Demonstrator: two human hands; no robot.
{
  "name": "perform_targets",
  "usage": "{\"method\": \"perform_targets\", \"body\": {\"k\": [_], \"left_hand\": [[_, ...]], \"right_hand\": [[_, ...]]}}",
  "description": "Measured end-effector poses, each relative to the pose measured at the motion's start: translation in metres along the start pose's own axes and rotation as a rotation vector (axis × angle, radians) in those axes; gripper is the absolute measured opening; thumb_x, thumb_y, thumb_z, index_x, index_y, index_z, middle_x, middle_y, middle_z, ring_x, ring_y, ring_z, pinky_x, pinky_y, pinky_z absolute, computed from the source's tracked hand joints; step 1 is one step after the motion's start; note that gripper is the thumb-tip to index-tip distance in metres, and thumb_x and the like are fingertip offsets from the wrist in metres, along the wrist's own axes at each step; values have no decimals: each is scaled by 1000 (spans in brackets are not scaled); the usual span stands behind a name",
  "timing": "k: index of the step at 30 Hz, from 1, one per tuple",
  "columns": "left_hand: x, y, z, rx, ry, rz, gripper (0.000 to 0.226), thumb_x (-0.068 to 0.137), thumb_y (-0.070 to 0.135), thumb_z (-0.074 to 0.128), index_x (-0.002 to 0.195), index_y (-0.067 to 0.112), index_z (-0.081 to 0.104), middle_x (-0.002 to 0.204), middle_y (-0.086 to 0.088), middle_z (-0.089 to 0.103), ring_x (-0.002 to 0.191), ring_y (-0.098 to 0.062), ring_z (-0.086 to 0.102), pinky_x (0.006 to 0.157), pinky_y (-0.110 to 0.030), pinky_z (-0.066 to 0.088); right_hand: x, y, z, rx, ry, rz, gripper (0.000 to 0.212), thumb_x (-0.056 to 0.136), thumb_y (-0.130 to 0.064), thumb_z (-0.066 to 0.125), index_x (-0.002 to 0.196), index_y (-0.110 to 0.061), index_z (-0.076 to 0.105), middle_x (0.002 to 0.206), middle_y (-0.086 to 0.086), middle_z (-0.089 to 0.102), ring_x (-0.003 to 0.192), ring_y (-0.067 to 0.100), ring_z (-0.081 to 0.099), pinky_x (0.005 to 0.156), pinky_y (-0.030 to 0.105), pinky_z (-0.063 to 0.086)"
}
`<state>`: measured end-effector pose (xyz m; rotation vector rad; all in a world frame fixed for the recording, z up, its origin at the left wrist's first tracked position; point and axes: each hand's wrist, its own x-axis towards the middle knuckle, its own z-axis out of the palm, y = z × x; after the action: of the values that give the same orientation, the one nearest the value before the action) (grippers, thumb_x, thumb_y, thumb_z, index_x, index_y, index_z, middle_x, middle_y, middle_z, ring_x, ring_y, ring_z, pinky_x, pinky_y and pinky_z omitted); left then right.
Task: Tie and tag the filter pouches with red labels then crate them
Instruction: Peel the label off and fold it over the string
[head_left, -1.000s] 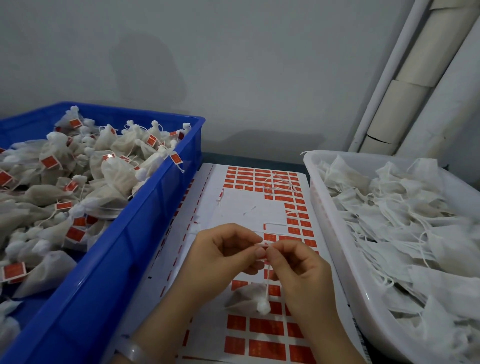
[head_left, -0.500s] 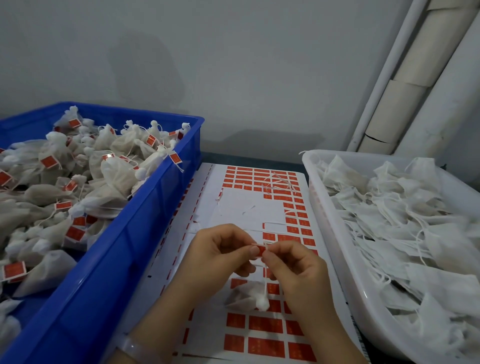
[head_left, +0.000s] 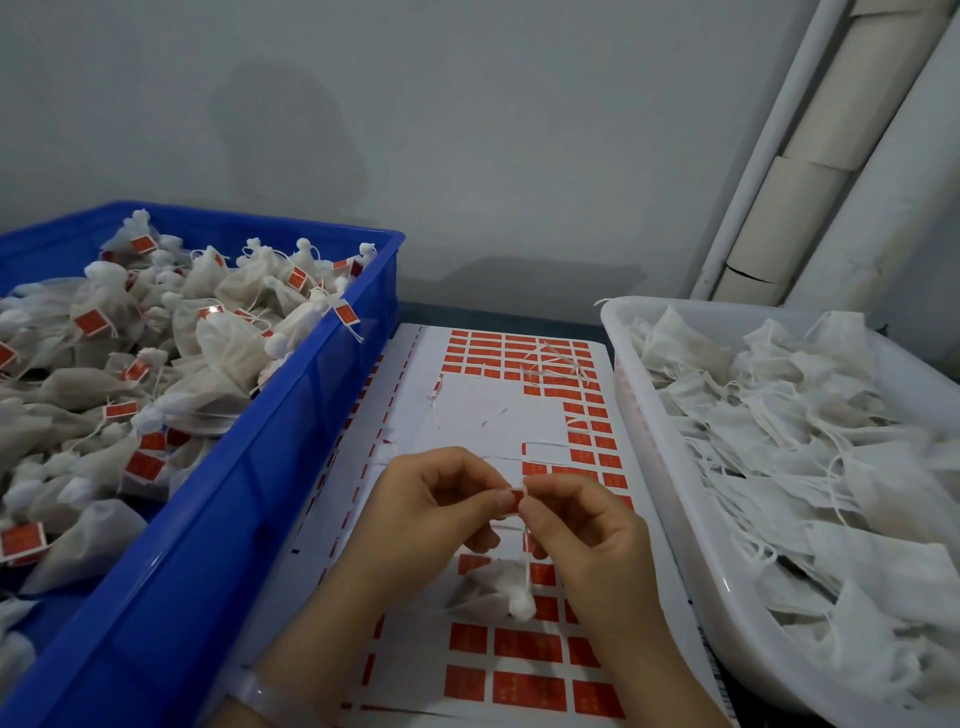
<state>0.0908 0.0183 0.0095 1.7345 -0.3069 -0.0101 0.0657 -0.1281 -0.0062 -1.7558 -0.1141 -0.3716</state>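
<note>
A small filter pouch (head_left: 493, 590) with its neck bunched into a white knot hangs by its string below my hands, over the sticker sheet (head_left: 498, 415). My left hand (head_left: 431, 512) pinches a small red label (head_left: 517, 502) between thumb and forefinger. My right hand (head_left: 576, 525) pinches the pouch's string right against that label. The two hands meet at the fingertips above the sheet's lower half.
A blue crate (head_left: 218, 519) on the left is heaped with tied, red-tagged pouches. A white tray (head_left: 670, 467) on the right holds several flat untied pouches with loose strings. Grey wall behind, white pipes (head_left: 779, 171) at the right rear.
A red label has come into view between my fingertips, pressed against the string. The hands and hanging pouch have barely shifted.
</note>
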Motion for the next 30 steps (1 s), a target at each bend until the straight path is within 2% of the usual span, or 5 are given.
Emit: {"method": "perform_targets", "body": {"k": [9,17,22,25,30], "left_hand": [[1,-3,3,10,23,-2,8,81,11,67,82,19,69,69,9,69,59,-12,66,56,-17,52],[8,-8,-5,-141,227,-105,7,86,8,61,86,14,66,74,-1,70,64,-14,69,57,-21,55],[8,-13,-5,-216,226,-155,22,92,1,48,88,14,66,76,2,71,71,-15,70,58,-22,55],[7,-11,-5,-206,245,-163,26,93,1,47,82,14,67,77,1,69,71,-12,68,58,-20,53],[10,-14,-3,-111,335,-159,14,96,23,46,100,23,59,96,9,63,80,-9,64,56,-12,50]], "right_hand": [[1,0,-1,-6,3,-8,21,82,-14,65,81,-34,63,83,-25,67,81,-1,63,64,8,50],[6,-1,-22,-222,-630,33,44,71,-19,60,108,-42,55,105,-29,60,101,-4,55,82,12,49],[1,0,-4,-206,-300,-40,8,77,-35,70,75,-34,63,82,-22,63,78,1,58,65,12,48],[3,-1,-4,-193,-166,-67,27,65,-55,60,72,-29,63,77,-16,64,71,5,58,60,19,50],[16,-19,8,-195,47,-111,4,80,-37,60,83,-38,58,82,-24,62,87,-8,57,65,6,49]]}}
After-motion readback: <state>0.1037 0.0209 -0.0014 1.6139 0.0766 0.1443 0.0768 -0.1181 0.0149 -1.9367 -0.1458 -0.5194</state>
